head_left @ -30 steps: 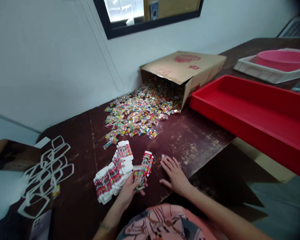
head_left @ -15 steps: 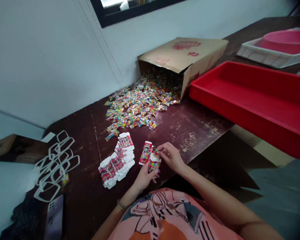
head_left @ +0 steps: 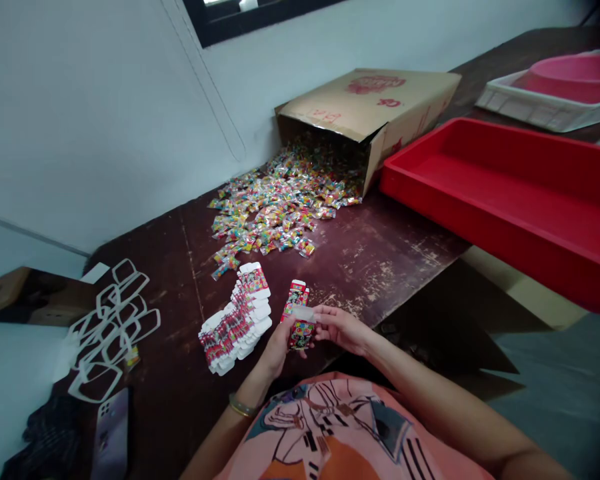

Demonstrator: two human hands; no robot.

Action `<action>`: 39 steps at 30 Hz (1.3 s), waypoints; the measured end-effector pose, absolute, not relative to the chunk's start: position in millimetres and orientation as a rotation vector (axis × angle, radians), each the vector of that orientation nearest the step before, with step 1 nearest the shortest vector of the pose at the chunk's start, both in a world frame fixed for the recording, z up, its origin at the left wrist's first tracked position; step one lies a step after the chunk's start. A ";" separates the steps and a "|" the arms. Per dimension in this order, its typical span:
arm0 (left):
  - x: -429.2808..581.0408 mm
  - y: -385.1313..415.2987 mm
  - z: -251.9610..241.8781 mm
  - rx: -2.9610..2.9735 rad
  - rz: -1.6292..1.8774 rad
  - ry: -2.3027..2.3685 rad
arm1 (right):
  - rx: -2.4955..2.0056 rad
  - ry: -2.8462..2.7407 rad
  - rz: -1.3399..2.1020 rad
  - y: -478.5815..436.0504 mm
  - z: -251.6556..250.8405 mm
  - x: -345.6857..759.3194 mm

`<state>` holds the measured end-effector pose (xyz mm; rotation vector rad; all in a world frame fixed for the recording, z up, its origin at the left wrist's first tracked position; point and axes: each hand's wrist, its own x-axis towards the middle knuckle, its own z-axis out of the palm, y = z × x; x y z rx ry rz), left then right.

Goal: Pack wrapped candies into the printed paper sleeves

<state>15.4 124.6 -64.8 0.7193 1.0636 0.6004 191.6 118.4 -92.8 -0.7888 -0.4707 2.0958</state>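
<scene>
The scene was dim and cool, the pale blue-grey wall (head_left: 105,120) evenly but weakly lit. A bright sliver showed in the black-framed window (head_left: 265,21) at the top edge; the main light source could not be told. Glints speckled the small clear plastic packets with colourful contents (head_left: 265,217), and a soft sheen lay on the dark brown table (head_left: 353,230). Deep shadow filled the open brown cardboard box (head_left: 370,93). The crumpled dark cloth (head_left: 45,433) sank into gloom, the upper right corner blackened, and wide-angle distortion stretched the edges.
</scene>
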 end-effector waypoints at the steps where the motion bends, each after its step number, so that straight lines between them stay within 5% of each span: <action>1: 15.3 125.7 -65.0 0.719 0.603 1.047 | -0.778 -0.460 2.097 119.8 -89.2 192.2; 9: 5.4 130.6 -65.5 0.982 0.554 1.033 | -0.870 -0.748 2.117 134.9 -76.8 187.2; 17: 4.2 132.6 -63.2 0.994 0.557 1.114 | -0.707 -1.953 1.182 133.3 -59.8 190.3; 32: 8.2 120.2 -60.9 0.718 0.449 0.934 | -1.011 -1.883 0.936 109.7 -71.9 184.3; 39: -2.8 141.7 -54.1 1.043 0.603 1.127 | -1.289 -1.879 1.073 113.2 -47.0 270.7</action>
